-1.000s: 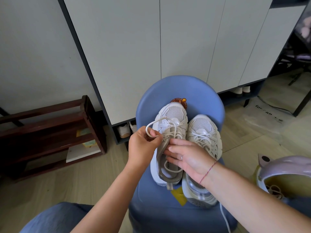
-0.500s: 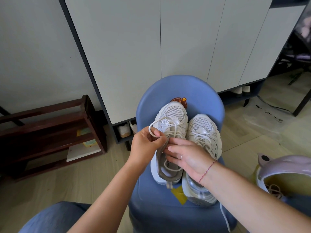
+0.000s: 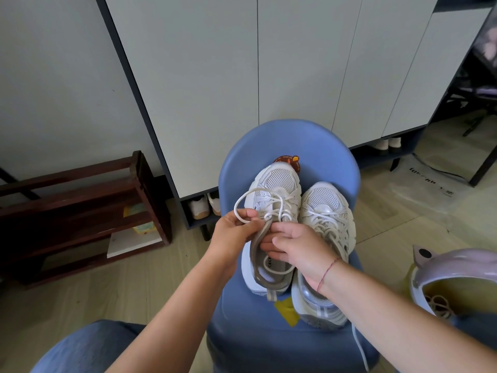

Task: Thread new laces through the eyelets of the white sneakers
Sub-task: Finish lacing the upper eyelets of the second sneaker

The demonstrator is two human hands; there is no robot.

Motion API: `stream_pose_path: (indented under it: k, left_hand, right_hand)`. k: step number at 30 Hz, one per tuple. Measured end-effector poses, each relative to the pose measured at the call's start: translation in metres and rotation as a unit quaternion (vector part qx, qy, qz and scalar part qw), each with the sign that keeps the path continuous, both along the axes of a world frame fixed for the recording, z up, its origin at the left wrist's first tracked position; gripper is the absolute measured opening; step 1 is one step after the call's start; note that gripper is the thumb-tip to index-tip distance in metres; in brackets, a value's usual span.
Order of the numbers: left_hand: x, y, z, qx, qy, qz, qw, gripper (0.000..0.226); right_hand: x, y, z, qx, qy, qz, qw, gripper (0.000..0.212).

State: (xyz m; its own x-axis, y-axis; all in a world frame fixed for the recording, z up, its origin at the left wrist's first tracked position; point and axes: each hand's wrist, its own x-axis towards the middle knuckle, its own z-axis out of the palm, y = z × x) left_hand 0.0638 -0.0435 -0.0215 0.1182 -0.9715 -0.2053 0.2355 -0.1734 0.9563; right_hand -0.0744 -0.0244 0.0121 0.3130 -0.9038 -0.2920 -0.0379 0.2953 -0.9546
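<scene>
Currently mid-lacing, by my read. Pair of sneakers sits on a blue chair (image 3: 322,146), toes to 12 o'clock. The working sneaker (image 3: 277,181) has the second sneaker (image 3: 326,203) touching it at its 3 o'clock.

- Left hand (image 3: 236,230) at 9 o'clock of the working sneaker's throat, thumb and fingers pinched together on the lace (image 3: 238,204). Slack loop arcs up toward 11 o'clock, then drops into the eyelet rows.
- Right hand (image 3: 298,249) comes in from 4 o'clock, fingers laid out across the shoe mouth, pressing the tongue area. No grasp visible.
- A further run of lace lies coiled inside the shoe at 6 o'clock.

Risks, as judged:
- Loop is loose and crosses other strands. A hard pull could cinch it into a snag or draw the coiled end back out through an eyelet.
- Which eyelet is next is hidden under the fingers, so a skipped or doubled hole is possible.
- Sneakers sit unclamped. A tug toward 9 o'clock could drag the shoe to the seat edge if the right hand lifts.
- A loose cord (image 3: 360,348) hangs off the seat at 5 o'clock and could catch a sleeve or knee.
</scene>
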Motion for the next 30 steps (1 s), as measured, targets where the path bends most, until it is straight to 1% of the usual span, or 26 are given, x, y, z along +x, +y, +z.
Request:
stream_pose_path:
  k: [3, 6, 9, 12, 16, 21, 24, 26, 28, 30]
  left_hand:
    - [-0.001, 0.002, -0.002, -0.015, 0.000, -0.027, 1.000, 0.015]
    - [0.000, 0.003, -0.002, -0.022, 0.022, -0.054, 0.998, 0.026]
    - [0.003, 0.003, -0.003, -0.026, 0.024, -0.078, 0.996, 0.036]
    - [0.005, 0.002, -0.004, -0.030, -0.013, -0.088, 0.996, 0.041]
    - [0.004, 0.003, -0.004, -0.040, -0.067, -0.073, 0.994, 0.030]
    - [0.004, 0.005, -0.006, -0.043, -0.101, -0.052, 0.993, 0.027]
    - [0.003, 0.004, -0.007, -0.044, -0.120, -0.044, 0.991, 0.025]
    - [0.003, 0.003, -0.007, -0.045, -0.121, -0.040, 0.991, 0.024]
    - [0.002, 0.003, -0.007, -0.046, -0.122, -0.034, 0.991, 0.023]
    - [0.001, 0.004, -0.007, -0.050, -0.143, -0.025, 0.988, 0.021]
  right_hand:
    - [0.000, -0.003, -0.005, -0.012, 0.001, -0.041, 0.999, 0.025]
    - [0.002, -0.007, -0.010, 0.006, -0.018, -0.080, 0.997, 0.015]
    - [0.005, -0.008, -0.011, 0.017, -0.020, -0.092, 0.995, 0.015]
    - [0.007, -0.008, -0.011, 0.019, -0.015, -0.105, 0.994, 0.022]
    - [0.008, -0.007, -0.008, 0.023, -0.010, -0.102, 0.994, 0.024]
    - [-0.005, -0.011, 0.002, 0.025, 0.028, -0.087, 0.995, 0.013]
    - [-0.023, -0.013, 0.013, 0.012, 0.047, -0.072, 0.996, 0.007]
    - [-0.039, -0.017, 0.021, 0.009, 0.054, -0.065, 0.996, 0.006]
    - [-0.058, -0.023, 0.030, 0.018, 0.049, -0.076, 0.996, 0.005]
    - [-0.077, -0.031, 0.036, 0.030, 0.045, -0.092, 0.994, 0.008]
